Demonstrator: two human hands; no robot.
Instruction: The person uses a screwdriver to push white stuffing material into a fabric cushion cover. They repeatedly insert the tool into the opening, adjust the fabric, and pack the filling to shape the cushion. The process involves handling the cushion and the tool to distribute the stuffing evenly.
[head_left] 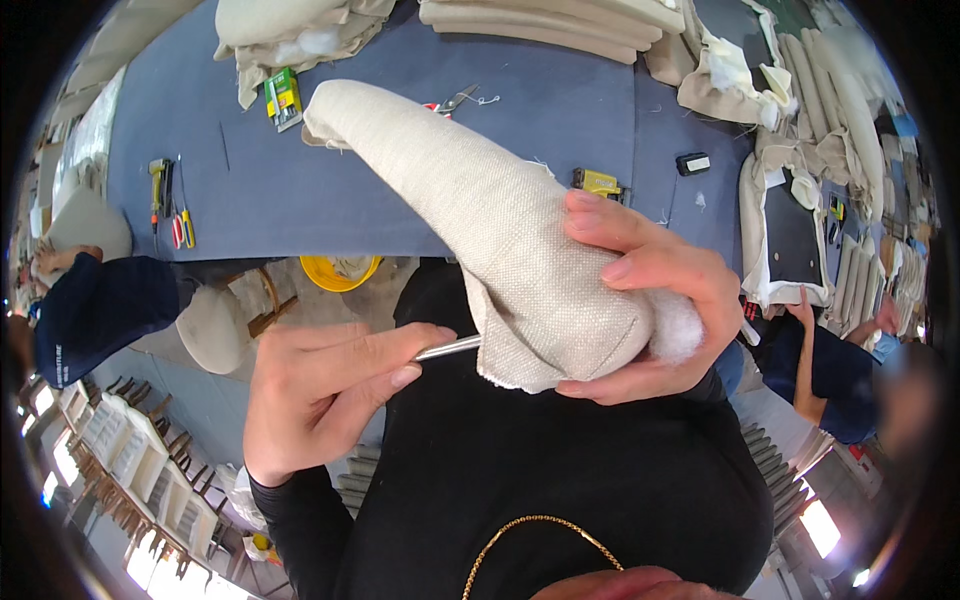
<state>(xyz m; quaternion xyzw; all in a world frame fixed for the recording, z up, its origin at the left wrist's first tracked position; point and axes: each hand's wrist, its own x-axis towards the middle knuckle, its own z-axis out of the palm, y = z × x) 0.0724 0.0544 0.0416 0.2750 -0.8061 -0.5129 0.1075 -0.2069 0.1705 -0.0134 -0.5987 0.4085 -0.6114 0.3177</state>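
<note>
A long, tapering stuffed piece (480,200) in beige woven fabric lies slantwise before my chest, its narrow end at the upper left. My right hand (665,290) is wrapped around its wide end, where white fibre stuffing (677,327) bulges out beside my palm. Between the thumb and fingers of my left hand (325,385) is a thin metal rod (450,348). The rod's far end meets a loose flap of the fabric and is hidden there, so I cannot tell how deep it goes.
On the blue-grey table (330,190) are red-handled scissors (455,102), a green and yellow packet (284,98), a yellow tape measure (597,182) and a small black box (692,163). Fabric stacks (540,28) line the far side. A yellow bucket (340,274) stands below. Co-workers (110,310) work on both sides.
</note>
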